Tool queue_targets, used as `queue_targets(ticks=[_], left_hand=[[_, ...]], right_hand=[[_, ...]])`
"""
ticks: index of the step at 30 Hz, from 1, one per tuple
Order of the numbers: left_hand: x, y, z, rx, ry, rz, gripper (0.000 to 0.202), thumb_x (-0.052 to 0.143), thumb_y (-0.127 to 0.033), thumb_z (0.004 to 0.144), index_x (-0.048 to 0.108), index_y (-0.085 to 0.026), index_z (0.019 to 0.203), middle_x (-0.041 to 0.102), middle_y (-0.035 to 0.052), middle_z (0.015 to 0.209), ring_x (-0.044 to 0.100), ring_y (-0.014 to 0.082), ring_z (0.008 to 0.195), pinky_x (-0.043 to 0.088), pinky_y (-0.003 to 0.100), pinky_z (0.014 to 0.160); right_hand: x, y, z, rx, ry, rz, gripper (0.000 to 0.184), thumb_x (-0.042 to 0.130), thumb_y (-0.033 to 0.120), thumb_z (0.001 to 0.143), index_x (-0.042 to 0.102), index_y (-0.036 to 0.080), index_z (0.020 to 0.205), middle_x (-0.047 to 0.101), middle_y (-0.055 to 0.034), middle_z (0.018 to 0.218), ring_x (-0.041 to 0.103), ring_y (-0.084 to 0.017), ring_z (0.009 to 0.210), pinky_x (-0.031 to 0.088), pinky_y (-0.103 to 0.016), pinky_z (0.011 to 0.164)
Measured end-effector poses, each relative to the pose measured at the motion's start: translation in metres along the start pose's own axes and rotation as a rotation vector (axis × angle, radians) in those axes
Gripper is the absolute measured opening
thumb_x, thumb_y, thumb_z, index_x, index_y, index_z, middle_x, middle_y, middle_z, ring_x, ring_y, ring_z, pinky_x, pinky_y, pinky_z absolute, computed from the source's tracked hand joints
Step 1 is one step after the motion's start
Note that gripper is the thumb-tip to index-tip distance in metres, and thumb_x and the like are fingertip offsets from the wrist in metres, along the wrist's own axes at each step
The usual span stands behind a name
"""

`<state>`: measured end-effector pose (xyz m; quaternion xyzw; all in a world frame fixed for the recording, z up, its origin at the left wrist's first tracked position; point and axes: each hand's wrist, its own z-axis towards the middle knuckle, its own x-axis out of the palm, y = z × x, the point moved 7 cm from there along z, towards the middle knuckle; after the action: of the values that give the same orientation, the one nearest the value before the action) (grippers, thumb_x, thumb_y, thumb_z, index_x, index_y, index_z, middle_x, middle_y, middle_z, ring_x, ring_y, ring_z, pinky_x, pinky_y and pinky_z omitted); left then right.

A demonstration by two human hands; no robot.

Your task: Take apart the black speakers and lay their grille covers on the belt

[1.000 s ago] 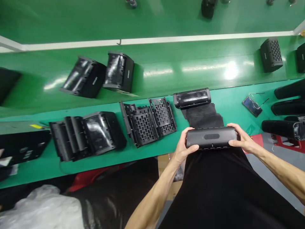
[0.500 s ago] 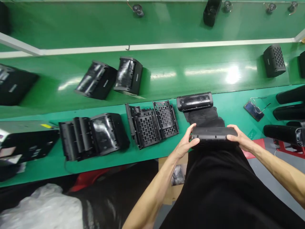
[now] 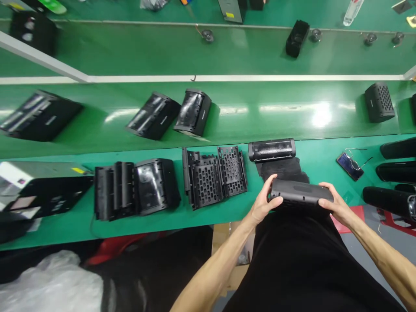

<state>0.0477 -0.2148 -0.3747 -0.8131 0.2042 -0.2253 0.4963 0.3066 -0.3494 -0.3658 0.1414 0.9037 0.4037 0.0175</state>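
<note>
Both my hands hold a long black speaker body (image 3: pixel 300 193) by its ends, just above the near edge of the green bench. My left hand (image 3: pixel 264 203) wraps its left end and my right hand (image 3: pixel 334 203) wraps its right end. Behind it lies a stack of black cloth pieces (image 3: pixel 282 169), and beyond that a finished black speaker with a mesh front (image 3: pixel 271 149). To the left stand perforated black grille frames (image 3: pixel 212 177).
Black housings (image 3: pixel 136 188) sit further left on the bench edge, and more housings (image 3: pixel 172 113) ride the green conveyor (image 3: pixel 260 117). A phone with glasses (image 3: pixel 349 160) lies at right near long black speakers (image 3: pixel 393 173). A clear plastic bag (image 3: pixel 48 286) is at lower left.
The view has tilted up, showing more of the far bench. The speaker body has turned in my hands, its flat side now tipped away, and both hands keep their grip.
</note>
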Motion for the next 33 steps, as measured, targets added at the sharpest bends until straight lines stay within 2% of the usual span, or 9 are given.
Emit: queue_targets(ticks=[3, 8, 12, 18, 23, 25, 28, 30, 33], left_hand=[[0.0, 0.001, -0.001, 0.002, -0.049, -0.047, 0.103, 0.085, -0.067, 0.074, 0.05, -0.02, 0.159, 0.055, 0.0142, 0.162, 0.04, 0.0453, 0.156, 0.032, 0.055, 0.13], [-0.003, -0.007, 0.011, -0.05, -0.096, 0.011, 0.104, 0.084, -0.068, 0.072, 0.052, -0.022, 0.159, 0.045, 0.0139, 0.17, 0.034, 0.0432, 0.16, 0.027, 0.053, 0.132], [-0.004, -0.025, 0.023, -0.129, -0.113, 0.122, 0.106, 0.092, -0.06, 0.067, 0.052, -0.027, 0.159, 0.062, 0.0125, 0.152, 0.056, 0.0425, 0.141, 0.043, 0.055, 0.121], [0.005, -0.086, 0.066, 0.146, -0.152, 0.215, 0.09, 0.092, -0.057, 0.069, 0.062, -0.028, 0.149, 0.062, 0.0104, 0.151, 0.057, 0.0402, 0.137, 0.042, 0.053, 0.12], [-0.007, -0.115, 0.081, 0.284, -0.349, 0.11, 0.077, 0.082, -0.062, 0.082, 0.062, -0.025, 0.146, 0.06, 0.0142, 0.153, 0.061, 0.0369, 0.134, 0.054, 0.046, 0.103], [-0.018, -0.093, 0.064, 0.269, -0.468, 0.03, 0.057, 0.078, -0.064, 0.085, 0.073, -0.021, 0.123, 0.075, 0.0135, 0.123, 0.071, 0.0294, 0.109, 0.058, 0.038, 0.086], [-0.038, -0.013, 0.023, -0.059, -0.66, -0.149, 0.053, 0.08, -0.07, 0.077, 0.067, -0.019, 0.072, 0.069, 0.0058, 0.067, 0.062, 0.0158, 0.055, 0.048, 0.027, 0.054], [-0.058, 0.037, -0.015, -0.224, -0.912, -0.267, 0.06, 0.084, -0.074, 0.067, 0.059, -0.019, 0.065, 0.062, 0.0021, 0.056, 0.054, 0.0119, 0.043, 0.033, 0.022, 0.041], [-0.081, 0.076, -0.052, -0.28, -1.107, -0.324, 0.063, 0.085, -0.075, 0.064, 0.055, -0.02, 0.064, 0.059, -0.0011, 0.054, 0.05, 0.0094, 0.039, 0.028, 0.018, 0.037]], right_hand=[[-0.005, 0.003, -0.003, -0.049, 0.055, -0.252, 0.093, 0.089, 0.066, 0.07, 0.049, 0.032, 0.147, 0.062, -0.0096, 0.138, 0.063, -0.034, 0.123, 0.05, -0.049, 0.107], [-0.001, 0.018, -0.007, -0.237, -0.014, -0.538, 0.09, 0.088, 0.055, 0.07, 0.051, 0.028, 0.147, 0.055, -0.012, 0.147, 0.058, -0.037, 0.134, 0.047, -0.052, 0.116], [0.006, 0.042, -0.015, -0.472, -0.148, -0.644, 0.082, 0.087, 0.049, 0.075, 0.051, 0.028, 0.145, 0.052, -0.0141, 0.145, 0.053, -0.04, 0.14, 0.045, -0.058, 0.119], [-0.008, 0.078, -0.011, -0.546, -0.245, -0.593, 0.086, 0.092, 0.057, 0.072, 0.052, 0.031, 0.144, 0.05, -0.0141, 0.148, 0.049, -0.043, 0.142, 0.041, -0.062, 0.121], [-0.044, 0.111, 0.066, -0.382, -0.274, -0.193, 0.092, 0.089, 0.068, 0.067, 0.054, 0.029, 0.143, 0.061, -0.0121, 0.142, 0.059, -0.04, 0.13, 0.049, -0.059, 0.111], [-0.061, 0.126, 0.119, -0.318, -0.271, 0.09, 0.083, 0.084, 0.072, 0.068, 0.057, 0.031, 0.134, 0.066, -0.0103, 0.134, 0.064, -0.039, 0.119, 0.056, -0.061, 0.099], [-0.079, 0.149, 0.205, -0.234, -0.271, 0.309, 0.056, 0.08, 0.068, 0.075, 0.063, 0.035, 0.117, 0.072, -0.0078, 0.117, 0.069, -0.035, 0.107, 0.059, -0.059, 0.088], [-0.091, 0.16, 0.252, -0.184, -0.321, 0.37, 0.041, 0.074, 0.066, 0.082, 0.064, 0.033, 0.103, 0.073, -0.0098, 0.103, 0.071, -0.033, 0.097, 0.059, -0.057, 0.085], [-0.101, 0.172, 0.29, -0.174, -0.372, 0.312, 0.038, 0.051, 0.063, 0.098, 0.062, 0.027, 0.091, 0.07, -0.0123, 0.096, 0.072, -0.03, 0.089, 0.056, -0.055, 0.079]])
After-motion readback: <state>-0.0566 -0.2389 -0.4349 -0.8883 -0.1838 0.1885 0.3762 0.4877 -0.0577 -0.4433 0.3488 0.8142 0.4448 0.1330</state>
